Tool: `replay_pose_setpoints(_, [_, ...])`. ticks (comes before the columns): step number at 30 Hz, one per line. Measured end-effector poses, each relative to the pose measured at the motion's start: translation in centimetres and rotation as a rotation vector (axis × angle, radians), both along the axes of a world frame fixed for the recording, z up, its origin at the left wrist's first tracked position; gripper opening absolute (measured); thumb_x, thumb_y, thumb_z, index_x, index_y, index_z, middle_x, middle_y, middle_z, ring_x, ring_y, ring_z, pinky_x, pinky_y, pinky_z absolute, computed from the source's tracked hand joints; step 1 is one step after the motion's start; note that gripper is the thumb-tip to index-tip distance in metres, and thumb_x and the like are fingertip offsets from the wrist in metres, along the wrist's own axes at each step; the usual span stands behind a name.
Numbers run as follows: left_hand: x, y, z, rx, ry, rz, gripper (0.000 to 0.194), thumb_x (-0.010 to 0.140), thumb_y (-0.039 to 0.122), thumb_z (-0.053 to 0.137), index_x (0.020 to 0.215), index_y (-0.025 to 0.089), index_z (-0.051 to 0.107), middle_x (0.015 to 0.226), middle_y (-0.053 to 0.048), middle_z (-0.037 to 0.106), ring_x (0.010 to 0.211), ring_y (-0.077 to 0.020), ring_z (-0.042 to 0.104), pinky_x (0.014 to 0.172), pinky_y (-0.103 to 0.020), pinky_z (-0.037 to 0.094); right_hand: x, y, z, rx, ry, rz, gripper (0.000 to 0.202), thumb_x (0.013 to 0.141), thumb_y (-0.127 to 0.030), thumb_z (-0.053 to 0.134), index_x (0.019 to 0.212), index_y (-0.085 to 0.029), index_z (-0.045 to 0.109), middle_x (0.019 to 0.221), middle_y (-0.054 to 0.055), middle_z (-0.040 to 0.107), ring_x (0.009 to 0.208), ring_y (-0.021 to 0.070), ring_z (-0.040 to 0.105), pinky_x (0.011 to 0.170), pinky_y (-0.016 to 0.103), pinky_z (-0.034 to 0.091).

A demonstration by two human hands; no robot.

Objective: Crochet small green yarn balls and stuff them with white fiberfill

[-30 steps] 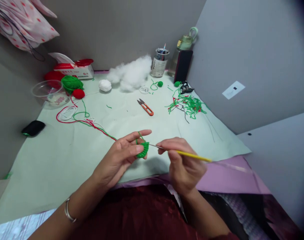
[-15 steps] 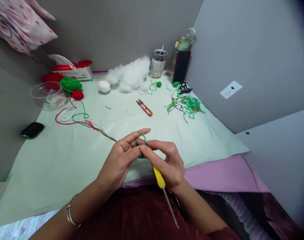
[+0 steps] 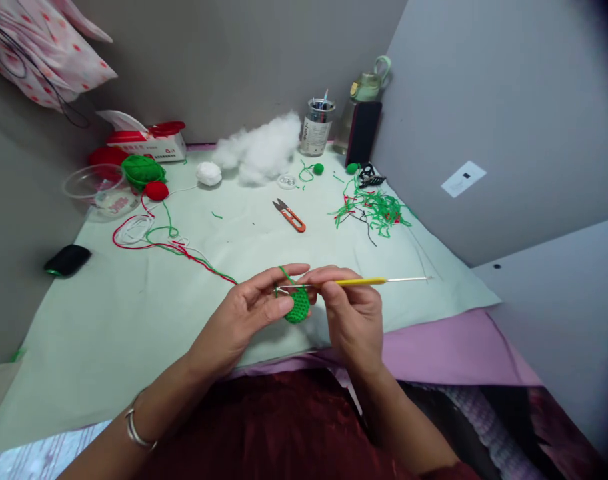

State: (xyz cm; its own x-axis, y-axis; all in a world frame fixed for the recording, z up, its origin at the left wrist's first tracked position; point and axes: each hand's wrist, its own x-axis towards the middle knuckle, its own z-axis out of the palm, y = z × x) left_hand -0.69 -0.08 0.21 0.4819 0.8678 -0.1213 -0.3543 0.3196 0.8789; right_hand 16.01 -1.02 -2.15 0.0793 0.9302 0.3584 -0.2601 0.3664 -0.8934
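Note:
A round green crochet piece [image 3: 297,306] is pinched between the thumb and fingers of my left hand [image 3: 244,310]. Green yarn passes over the raised left index finger. My right hand [image 3: 355,319] grips a crochet hook [image 3: 361,282] with a yellow handle, held nearly level. Its thin metal shaft reaches left to the top edge of the green piece, and the other metal end points right. Red, green and white strands [image 3: 204,263] run from the left of the table to my left hand.
Orange snips [image 3: 290,216] lie mid-table. Behind are white stuffing [image 3: 264,150], a pen cup [image 3: 316,130], a bottle and a phone [image 3: 363,133]. Yarn scraps [image 3: 379,210] lie right; yarn balls [image 3: 143,171], a clear tub and a black object [image 3: 67,260] sit left.
The hook has swung from pointing down toward my body to lying nearly level. My right hand has turned and shifted right, and more of the green piece now shows.

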Motion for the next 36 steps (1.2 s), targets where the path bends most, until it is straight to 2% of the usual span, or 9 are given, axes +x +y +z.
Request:
replay_pose_setpoints(2, [-0.5,0.1,-0.1,0.017,0.023,-0.048,0.042,0.091,0.027,0.08,0.132,0.035,0.075,0.107,-0.003,0.073,0.099,-0.0162,0.067,0.096,-0.029,0.051,0.2,0.1,0.0,-0.073,0.077,0.041,0.012,0.099,-0.033,0.07,0.099,-0.028,0.081,0.087,0.001,0.077,0.072,0.0121,0.064,0.068,0.025,0.055])
replay_pose_setpoints(6, [-1.0,0.2,0.2,0.047,0.086,-0.027,0.051,0.082,0.023,0.088,0.129,0.039,0.076,0.094,0.002,0.063,0.088,-0.0112,0.062,0.079,-0.02,0.051,0.2,0.3,0.6,-0.177,0.218,0.13,0.015,0.098,-0.035,0.072,0.091,-0.025,0.08,0.081,0.001,0.076,0.067,0.0104,0.063,0.066,0.022,0.053])
replay_pose_setpoints(9, [-1.0,0.1,0.7,0.098,0.149,0.013,0.051,0.08,0.021,0.089,0.127,0.038,0.077,0.089,0.003,0.059,0.082,-0.009,0.058,0.074,-0.017,0.049,0.2,0.4,1.1,-0.185,0.248,0.17,0.017,0.099,-0.036,0.07,0.09,-0.024,0.078,0.08,0.001,0.076,0.066,0.01,0.064,0.065,0.022,0.053])
replay_pose_setpoints(15, [-1.1,0.1,1.0,0.165,0.208,0.03,0.046,0.084,0.019,0.085,0.126,0.038,0.078,0.085,0.004,0.059,0.076,-0.0081,0.056,0.075,-0.018,0.05,0.8,0.3,1.0,-0.123,0.181,0.213,0.02,0.104,-0.035,0.062,0.096,-0.024,0.075,0.084,0.001,0.078,0.07,0.0115,0.067,0.069,0.025,0.056])
replay_pose_setpoints(20, [-1.2,0.1,1.0,0.177,0.239,0.038,0.041,0.087,0.02,0.082,0.123,0.039,0.079,0.087,0.004,0.062,0.078,-0.008,0.058,0.078,-0.018,0.051,1.4,0.0,0.7,-0.016,0.037,0.153,0.02,0.107,-0.031,0.056,0.102,-0.024,0.074,0.09,0.002,0.079,0.077,0.014,0.071,0.072,0.028,0.057])
replay_pose_setpoints(24, [-1.3,0.1,1.0,0.195,0.288,0.085,0.039,0.086,0.019,0.081,0.122,0.036,0.08,0.087,0.003,0.066,0.081,-0.0093,0.06,0.081,-0.019,0.052,1.5,-0.4,0.7,0.078,-0.104,0.068,0.02,0.107,-0.026,0.056,0.106,-0.025,0.075,0.095,0.003,0.077,0.078,0.0136,0.07,0.074,0.03,0.057])
replay_pose_setpoints(31, [-1.1,-0.1,1.3,0.229,0.361,0.134,0.039,0.084,0.016,0.08,0.122,0.029,0.08,0.087,0.001,0.069,0.081,-0.0111,0.064,0.082,-0.022,0.054,1.4,-0.8,0.7,0.152,-0.203,0.003,0.021,0.107,-0.022,0.054,0.111,-0.025,0.074,0.097,0.003,0.077,0.077,0.0138,0.071,0.072,0.032,0.058])
replay_pose_setpoints(36, [-0.5,-0.1,1.5,0.229,0.369,0.21,0.038,0.081,0.014,0.079,0.116,0.027,0.082,0.084,0.001,0.069,0.081,-0.0113,0.065,0.08,-0.021,0.055,1.0,-0.9,0.7,0.482,-0.458,-0.121,0.021,0.106,-0.017,0.054,0.117,-0.02,0.071,0.098,0.009,0.079,0.091,0.0198,0.075,0.076,0.035,0.062])
